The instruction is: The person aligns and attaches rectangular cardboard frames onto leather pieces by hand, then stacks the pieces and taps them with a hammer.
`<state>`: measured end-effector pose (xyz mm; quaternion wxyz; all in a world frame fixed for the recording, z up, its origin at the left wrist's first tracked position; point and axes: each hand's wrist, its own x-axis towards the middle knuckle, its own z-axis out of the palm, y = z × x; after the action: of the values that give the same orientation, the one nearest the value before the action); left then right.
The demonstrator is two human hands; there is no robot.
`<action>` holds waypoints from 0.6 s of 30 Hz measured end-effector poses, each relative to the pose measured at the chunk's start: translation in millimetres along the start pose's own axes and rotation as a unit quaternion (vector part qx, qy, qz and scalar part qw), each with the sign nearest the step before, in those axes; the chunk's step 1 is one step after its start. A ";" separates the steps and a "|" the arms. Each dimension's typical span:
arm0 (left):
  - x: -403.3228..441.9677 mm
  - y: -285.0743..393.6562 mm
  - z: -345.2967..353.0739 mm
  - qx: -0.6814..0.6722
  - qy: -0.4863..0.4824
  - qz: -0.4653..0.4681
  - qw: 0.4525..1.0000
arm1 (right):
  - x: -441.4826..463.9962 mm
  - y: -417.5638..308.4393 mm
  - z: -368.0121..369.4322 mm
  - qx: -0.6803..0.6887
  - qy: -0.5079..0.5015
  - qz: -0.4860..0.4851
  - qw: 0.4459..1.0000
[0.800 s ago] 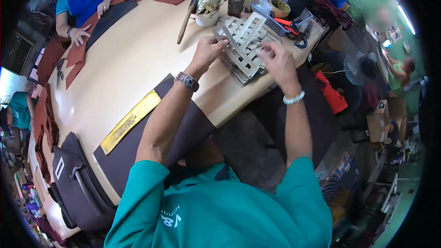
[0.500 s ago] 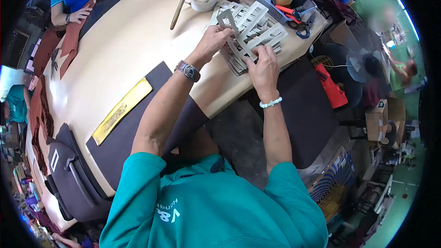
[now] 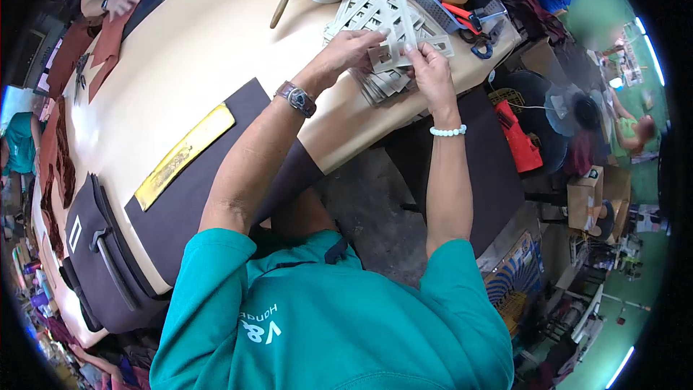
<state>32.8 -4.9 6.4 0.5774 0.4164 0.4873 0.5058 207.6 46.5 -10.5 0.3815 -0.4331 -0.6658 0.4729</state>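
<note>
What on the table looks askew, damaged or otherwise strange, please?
Two things. The yellow strip on the dark sheet has uneven brownish patches, perhaps stains or wear; I cannot tell which. Also, the pale frames by the left hand lie crisscrossed in a loose heap, not neatly stacked.

The left forearm (image 3: 249,155) slants inward, the left hand (image 3: 355,48) stretched across with fingers extended; the right forearm (image 3: 449,188) stands straighter, the right hand (image 3: 433,72) pinching between thumb and fingers, just beside the left.
</note>
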 end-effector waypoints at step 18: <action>-91.1 39.7 -24.8 -0.056 0.059 0.072 0.994 | -72.9 -41.2 46.6 -0.229 0.124 -0.257 0.931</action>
<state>0.1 -89.8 53.5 0.5321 0.3866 0.4597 0.5967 180.3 -43.0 9.7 0.4603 -0.3782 -0.7916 0.1358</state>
